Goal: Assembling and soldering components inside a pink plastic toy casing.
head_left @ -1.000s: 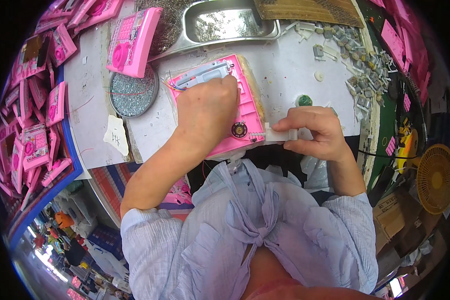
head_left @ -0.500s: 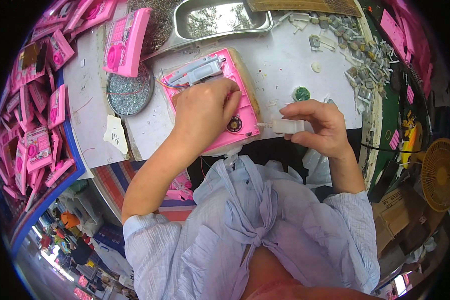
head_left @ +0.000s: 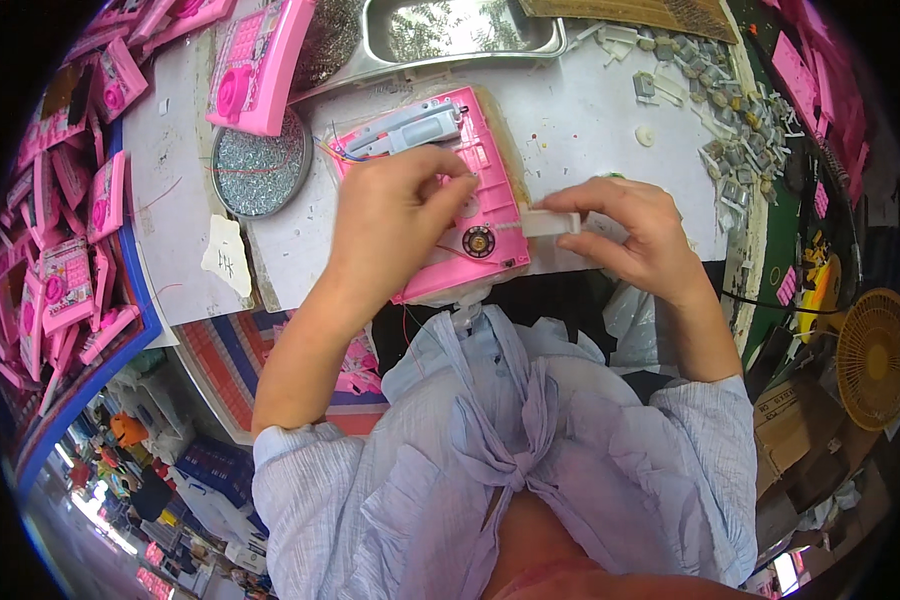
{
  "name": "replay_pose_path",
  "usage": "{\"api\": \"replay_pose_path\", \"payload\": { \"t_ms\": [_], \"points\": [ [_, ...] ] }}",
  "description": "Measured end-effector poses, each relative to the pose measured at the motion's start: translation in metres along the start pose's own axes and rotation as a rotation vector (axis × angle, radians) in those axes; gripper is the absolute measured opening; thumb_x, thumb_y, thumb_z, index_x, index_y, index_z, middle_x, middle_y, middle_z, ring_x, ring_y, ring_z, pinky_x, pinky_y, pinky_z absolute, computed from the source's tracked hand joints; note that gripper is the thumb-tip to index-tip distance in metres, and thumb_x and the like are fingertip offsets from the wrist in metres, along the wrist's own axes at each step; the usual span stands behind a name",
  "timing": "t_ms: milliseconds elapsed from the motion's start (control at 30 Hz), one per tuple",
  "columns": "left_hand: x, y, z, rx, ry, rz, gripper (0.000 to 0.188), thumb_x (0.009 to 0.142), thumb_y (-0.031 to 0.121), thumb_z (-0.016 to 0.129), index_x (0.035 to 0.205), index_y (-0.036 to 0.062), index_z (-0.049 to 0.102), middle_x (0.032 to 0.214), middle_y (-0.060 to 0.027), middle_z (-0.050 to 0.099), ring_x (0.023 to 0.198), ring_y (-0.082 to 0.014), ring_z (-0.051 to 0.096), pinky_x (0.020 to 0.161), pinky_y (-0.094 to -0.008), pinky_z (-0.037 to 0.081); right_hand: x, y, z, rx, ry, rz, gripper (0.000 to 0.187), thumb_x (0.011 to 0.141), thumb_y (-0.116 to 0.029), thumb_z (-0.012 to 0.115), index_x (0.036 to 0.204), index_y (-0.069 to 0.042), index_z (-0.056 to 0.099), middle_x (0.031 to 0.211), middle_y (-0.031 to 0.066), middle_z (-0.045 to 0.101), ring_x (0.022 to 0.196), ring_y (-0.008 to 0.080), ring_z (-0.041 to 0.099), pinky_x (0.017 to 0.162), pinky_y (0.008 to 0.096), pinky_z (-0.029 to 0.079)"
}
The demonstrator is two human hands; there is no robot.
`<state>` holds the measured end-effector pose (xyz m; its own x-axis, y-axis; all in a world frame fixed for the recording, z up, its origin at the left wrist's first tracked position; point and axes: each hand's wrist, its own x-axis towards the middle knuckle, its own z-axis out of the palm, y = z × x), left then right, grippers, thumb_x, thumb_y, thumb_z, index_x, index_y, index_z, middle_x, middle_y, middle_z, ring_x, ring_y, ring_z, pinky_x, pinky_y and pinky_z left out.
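Observation:
A pink plastic casing point(head_left: 495, 210) lies open side up on the bench in front of me. Along its far edge runs a grey plastic part point(head_left: 415, 132) with coloured wires; a small round speaker point(head_left: 478, 241) sits near its close right corner. My left hand point(head_left: 395, 205) is above the casing's left half, thumb and fingertips pinched together; whatever may be between them is too small to make out. From the right, my right hand point(head_left: 635, 232) grips a white plastic piece point(head_left: 550, 224) between thumb and fingers. Its thin front end reaches over the casing's right edge beside the speaker.
A round dish of small metal screws point(head_left: 260, 165) stands left of the casing, a pink toy casing point(head_left: 255, 75) overlapping its rim. Behind is a metal tray point(head_left: 460, 50). Small grey and white parts point(head_left: 750, 140) are heaped at right; pink casings point(head_left: 65, 285) pile up at far left.
My right hand has moved left, bringing the white piece up to the casing's right edge. My left hand's fingers stay pinched over the casing. The whole view has shifted slightly.

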<state>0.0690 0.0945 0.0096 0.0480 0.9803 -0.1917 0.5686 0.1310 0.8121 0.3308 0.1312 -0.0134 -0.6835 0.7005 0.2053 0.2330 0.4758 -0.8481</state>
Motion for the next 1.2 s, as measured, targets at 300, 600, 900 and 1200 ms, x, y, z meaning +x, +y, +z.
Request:
{"api": "replay_pose_path", "payload": {
  "t_ms": [300,600,900,1200],
  "points": [
    [-0.022,-0.037,0.011,-0.191,0.35,0.22,0.01,0.086,0.001,0.077,0.095,-0.0009,0.073,0.079,-0.0065,0.07,0.066,-0.0099,0.065,0.06,-0.0245,0.05,0.042,0.005,0.015,-0.338,-0.011,-0.253,0.031,0.071,-0.014,0.082,0.1,-0.01,0.072,0.101,0.0052,0.064,0.095,0.0286,0.058,0.077,0.039,0.052],
    [-0.022,-0.046,0.02,-0.198,0.385,0.229,0.01,0.085,0.002,0.078,0.092,0.0017,0.072,0.077,-0.0059,0.068,0.063,-0.0117,0.061,0.059,-0.0258,0.047,0.06,0.003,0.016,-0.381,-0.162,-0.422,0.038,0.069,-0.013,0.084,0.104,-0.009,0.07,0.101,0.0059,0.064,0.093,0.0285,0.059,0.077,0.0378,0.052],
    [-0.023,-0.045,0.018,-0.197,0.356,0.216,0.009,0.084,0.001,0.078,0.091,0.0013,0.071,0.076,-0.0047,0.067,0.061,-0.0109,0.057,0.058,-0.025,0.045,0.052,0.032,0.043,-0.117,-0.04,-0.322,0.023,0.078,-0.02,0.081,0.097,-0.011,0.07,0.098,0.0053,0.064,0.089,0.0282,0.059,0.076,0.0395,0.05],
    [-0.023,-0.044,0.015,-0.199,0.262,0.259,0.014,0.086,-0.001,0.075,0.098,0.0008,0.069,0.079,-0.0034,0.065,0.06,-0.0057,0.05,0.053,-0.0213,0.038,0.047,0.019,-0.003,-0.294,0.112,-0.081,0.027,0.079,-0.022,0.082,0.098,-0.006,0.071,0.103,0.0077,0.065,0.101,0.0285,0.061,0.089,0.0394,0.05]
  ]
}}
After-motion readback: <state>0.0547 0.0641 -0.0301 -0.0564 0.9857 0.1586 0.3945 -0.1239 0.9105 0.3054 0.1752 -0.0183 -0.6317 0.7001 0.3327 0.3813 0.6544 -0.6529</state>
